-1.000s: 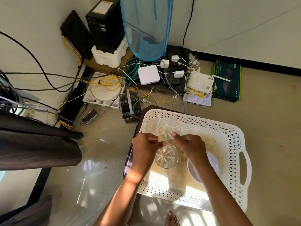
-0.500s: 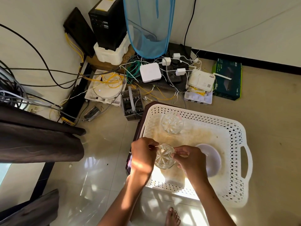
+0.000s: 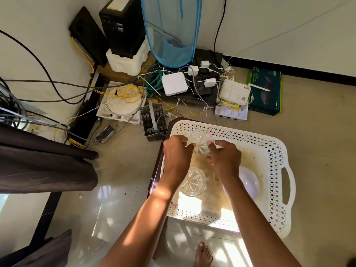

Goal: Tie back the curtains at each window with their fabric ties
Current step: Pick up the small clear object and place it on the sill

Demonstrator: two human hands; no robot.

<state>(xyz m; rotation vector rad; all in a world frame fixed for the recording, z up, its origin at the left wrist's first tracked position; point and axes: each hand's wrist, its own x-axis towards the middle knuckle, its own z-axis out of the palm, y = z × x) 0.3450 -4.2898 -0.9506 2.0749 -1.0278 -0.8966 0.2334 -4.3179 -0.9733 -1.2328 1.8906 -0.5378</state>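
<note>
A dark brown curtain (image 3: 42,166) hangs bunched at the left edge; no fabric tie is visible. Both my hands are over a white perforated tray (image 3: 269,145) on the floor. My left hand (image 3: 177,153) and my right hand (image 3: 226,159) pinch the rim of a cut-glass bowl (image 3: 200,141) at the tray's far side, one hand on each side. A second cut-glass bowl (image 3: 192,183) lies in the tray below my left wrist. A white bowl (image 3: 249,183) sits partly hidden under my right forearm.
Routers, a white box (image 3: 174,83), plugs and tangled yellow and grey cables crowd the floor by the wall. A blue mesh hamper (image 3: 171,29), a black unit (image 3: 123,26), a green carton (image 3: 266,91) and a grey caddy (image 3: 153,122) stand beyond the tray. My bare foot (image 3: 203,255) is below.
My hands held the near glass bowl half a second ago. That bowl now lies in the tray, and both hands have moved forward onto the far glass bowl.
</note>
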